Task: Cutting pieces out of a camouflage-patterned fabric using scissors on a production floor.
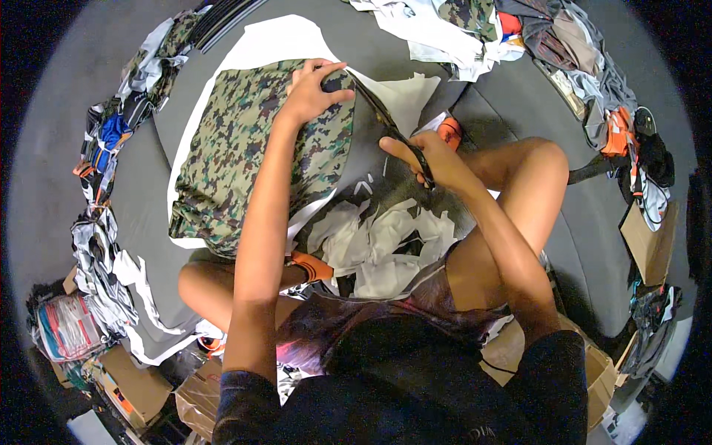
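Note:
A green, brown and black camouflage fabric piece (252, 141) lies over a larger white sheet (278, 41) in front of me. My left hand (315, 93) rests on the fabric's upper right corner, thumb and fingers apart. Long black scissors (394, 127) are in my right hand (437, 157), their blades pointing up and left to the fabric's edge beside my left fingertips. Just right of the blades lies a white flap (404, 100); whether it still joins the sheet I cannot tell. Loose white offcuts (386, 237) are heaped between my crossed legs.
Piled clothing and fabric (564, 37) sit at the far right, with more white and camouflage cloth (460, 30) at the back. Striped garments (104, 252) line the left side. Cardboard boxes (133, 382) stand at the lower left, and an open carton (649, 241) at the right.

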A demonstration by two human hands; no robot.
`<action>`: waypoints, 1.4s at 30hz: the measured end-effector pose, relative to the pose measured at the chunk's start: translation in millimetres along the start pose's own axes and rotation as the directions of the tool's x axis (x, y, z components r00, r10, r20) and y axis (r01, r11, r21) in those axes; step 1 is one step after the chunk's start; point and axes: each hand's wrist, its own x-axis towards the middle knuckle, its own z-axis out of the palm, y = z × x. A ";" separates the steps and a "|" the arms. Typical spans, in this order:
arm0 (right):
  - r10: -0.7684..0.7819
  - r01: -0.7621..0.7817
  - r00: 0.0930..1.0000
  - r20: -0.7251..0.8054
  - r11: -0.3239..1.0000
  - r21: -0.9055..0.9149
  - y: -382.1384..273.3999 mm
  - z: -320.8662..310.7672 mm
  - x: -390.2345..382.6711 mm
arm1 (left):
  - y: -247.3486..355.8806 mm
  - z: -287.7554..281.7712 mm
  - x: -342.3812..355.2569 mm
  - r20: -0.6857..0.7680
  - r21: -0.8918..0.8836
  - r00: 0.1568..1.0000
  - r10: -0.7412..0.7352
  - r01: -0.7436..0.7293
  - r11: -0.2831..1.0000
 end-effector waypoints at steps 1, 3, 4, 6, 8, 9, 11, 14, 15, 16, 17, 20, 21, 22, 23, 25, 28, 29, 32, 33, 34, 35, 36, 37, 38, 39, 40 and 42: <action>0.011 -0.011 1.000 -0.007 1.000 -0.013 -1.1 -0.2 -0.5 | 1.8 -0.4 -0.2 0.005 0.005 1.000 -0.003 0.003 1.000; 0.034 -0.035 0.999 -0.024 0.999 -0.039 -2.5 -1.4 -1.8 | 6.1 -0.1 -0.5 0.015 0.015 1.000 -0.009 0.009 1.000; 0.033 -0.034 0.999 -0.021 0.999 -0.039 -3.8 -1.2 -2.0 | 3.6 -0.2 -1.0 0.014 0.017 1.000 -0.011 0.011 1.000; 0.021 -0.022 1.000 -0.015 0.999 -0.046 -5.2 -1.9 -2.6 | -1.1 0.2 -1.0 0.000 0.009 1.000 -0.008 0.008 1.000; 0.010 -0.011 1.000 -0.009 0.999 -0.053 -6.3 -2.4 -2.8 | -6.3 0.6 -1.7 -0.014 0.002 1.000 -0.006 0.006 1.000; 0.013 -0.014 1.000 -0.011 0.999 -0.053 -6.2 -3.9 -3.5 | -5.3 1.4 -1.3 -0.011 0.000 1.000 -0.005 0.005 1.000; 0.012 -0.013 1.000 -0.018 0.998 -0.063 -6.1 -6.5 -4.6 | -3.9 2.3 -0.4 -0.009 0.002 1.000 -0.004 0.004 1.000; 0.012 -0.014 1.000 -0.023 0.997 -0.073 -7.5 -9.5 -6.0 | -3.3 3.2 -0.3 -0.005 0.005 1.000 -0.005 0.005 1.000; 0.002 -0.003 1.000 -0.010 0.998 -0.069 -9.2 -10.5 -6.8 | -4.0 2.9 -0.3 -0.007 0.006 1.000 -0.003 0.003 1.000; -0.007 0.008 1.000 0.004 0.998 -0.066 -10.9 -11.7 -7.5 | -4.6 2.5 -0.1 -0.009 0.007 1.000 0.000 0.000 1.000; -0.017 0.018 1.000 0.017 0.998 -0.063 -12.4 -12.8 -8.0 | -5.0 2.2 0.3 -0.011 0.007 1.000 0.004 -0.003 1.000; -0.018 0.021 0.999 0.033 0.997 -0.075 -10.3 -16.5 -6.5 | -1.3 2.9 -0.1 -0.009 0.012 1.000 0.008 -0.008 1.000; -0.012 0.015 0.999 0.038 0.996 -0.091 -8.8 -18.3 -5.2 | 0.6 2.8 -0.3 -0.006 0.018 1.000 0.009 -0.009 1.000; -0.005 0.010 0.999 0.043 0.994 -0.108 -7.4 -20.4 -3.9 | 2.6 2.5 -0.2 -0.005 0.025 1.000 0.010 -0.010 1.000; 0.000 0.006 0.999 0.049 0.992 -0.127 -6.2 -22.3 -3.0 | 4.8 1.9 0.5 -0.005 0.031 1.000 0.011 -0.010 0.999; 0.007 0.000 0.998 0.070 0.995 -0.101 -1.8 -18.2 -4.6 | -2.9 1.5 -1.5 -0.030 -0.010 0.999 0.025 -0.026 1.000; 0.027 -0.023 0.993 0.117 0.999 -0.033 4.3 -20.2 -1.9 | -14.4 2.2 5.9 -0.118 -0.137 0.989 0.083 -0.099 0.986; 0.022 -0.017 0.993 0.119 0.999 -0.041 5.6 -21.1 1.7 | -14.0 1.1 6.4 -0.127 -0.137 0.988 0.082 -0.099 0.986; 0.062 -0.074 0.981 0.186 0.996 0.057 5.6 -24.3 14.3 | -9.4 3.7 6.5 -0.217 -0.065 0.973 0.075 -0.091 0.994; 0.075 -0.095 0.975 0.209 0.991 0.090 5.9 -25.5 18.3 | -8.5 4.3 6.1 -0.245 -0.042 0.967 0.074 -0.087 0.995; 0.071 -0.090 0.975 0.212 0.992 0.083 1.8 -24.9 20.5 | -8.6 4.0 4.9 -0.254 -0.041 0.965 0.071 -0.084 0.996; 0.065 -0.076 0.984 0.164 0.995 0.065 -1.3 -23.6 21.4 | -8.7 4.6 2.7 -0.260 -0.015 0.963 0.072 -0.079 0.997; 0.058 -0.064 0.992 0.116 0.997 0.049 -3.3 -22.1 21.7 | -8.8 5.7 0.5 -0.264 0.010 0.962 0.074 -0.073 0.997; 0.051 -0.053 0.996 0.068 0.998 0.034 -4.6 -21.0 21.7 | -9.3 6.9 -0.9 -0.266 0.036 0.961 0.075 -0.068 0.997; 0.044 -0.044 0.999 0.019 0.999 0.021 -5.9 -20.8 22.0 | -10.2 7.7 -0.6 -0.265 0.061 0.961 0.077 -0.063 0.996; 0.044 -0.044 0.999 0.027 0.999 0.022 -9.0 -21.1 21.0 | -11.4 6.8 -1.6 -0.265 0.064 0.962 0.071 -0.056 0.996; 0.050 -0.049 0.998 0.038 0.999 -0.019 -13.3 -22.8 18.7 | -12.7 6.4 -2.2 -0.257 0.083 0.964 0.075 -0.055 0.995; 0.067 -0.062 0.997 0.048 0.993 -0.096 -23.3 -30.4 12.9 | -11.5 6.2 1.0 -0.234 0.116 0.968 0.090 -0.065 0.991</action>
